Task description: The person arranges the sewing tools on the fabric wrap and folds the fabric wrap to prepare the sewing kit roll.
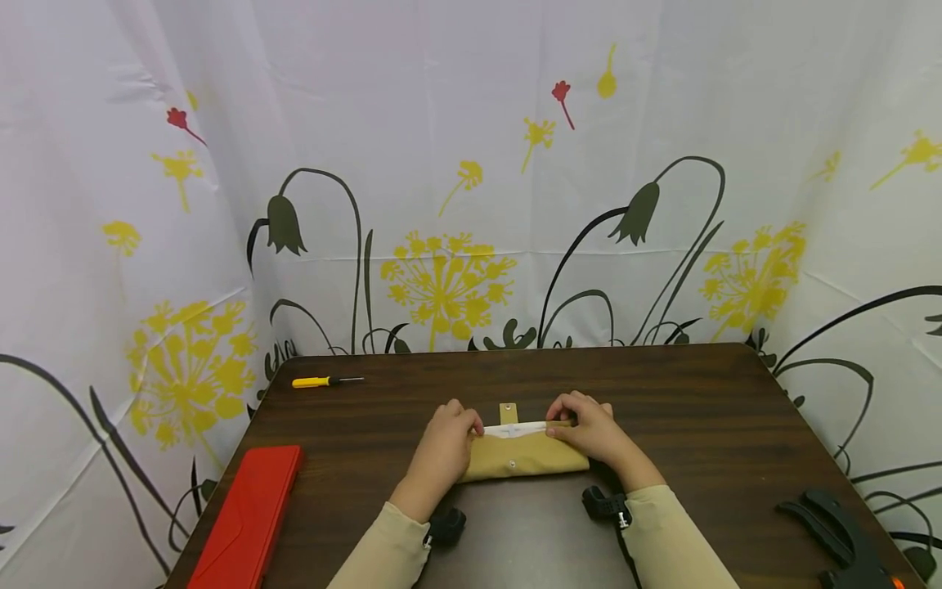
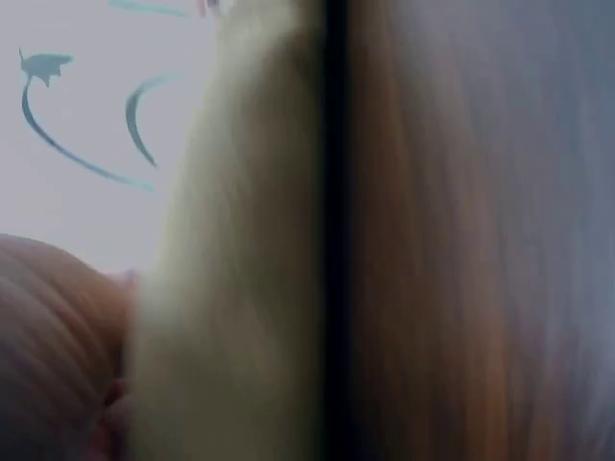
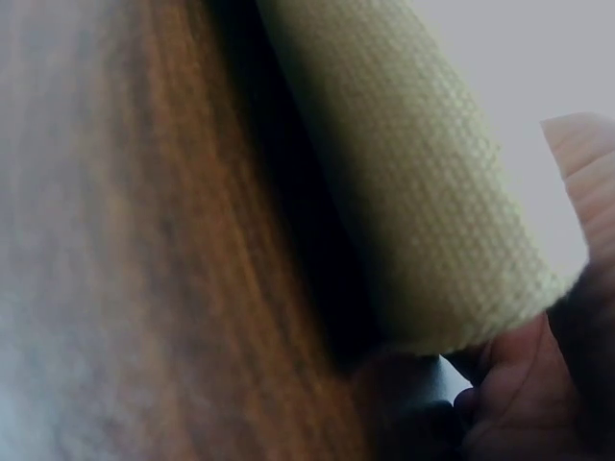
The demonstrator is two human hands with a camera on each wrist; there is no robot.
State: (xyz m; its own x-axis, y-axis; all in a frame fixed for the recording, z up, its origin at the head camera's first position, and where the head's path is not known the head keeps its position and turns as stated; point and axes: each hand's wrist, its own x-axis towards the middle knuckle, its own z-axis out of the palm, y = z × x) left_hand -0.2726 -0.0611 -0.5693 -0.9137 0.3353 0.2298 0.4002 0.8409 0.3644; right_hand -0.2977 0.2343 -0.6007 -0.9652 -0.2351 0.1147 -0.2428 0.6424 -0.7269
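A tan fabric pouch point(image 1: 526, 456) lies across the middle of the table, with a snap on its front and a white lining point(image 1: 513, 429) showing along its upper edge. A short tab point(image 1: 508, 413) with a snap sticks out behind it. My left hand point(image 1: 444, 442) pinches the pouch's upper edge near its left end. At the right end, my right hand point(image 1: 592, 429) grips the same edge between thumb and fingers. Close up in the left wrist view the pouch point(image 2: 231, 240) is blurred. The right wrist view shows its woven end point(image 3: 413, 182) beside my palm.
A yellow-handled screwdriver point(image 1: 324, 381) lies at the back left of the dark wooden table point(image 1: 412, 372). Along the left edge is a flat red case point(image 1: 250, 515). A black clamp-like tool point(image 1: 842, 536) sits at the front right. Behind hangs a flower-patterned curtain point(image 1: 471, 123).
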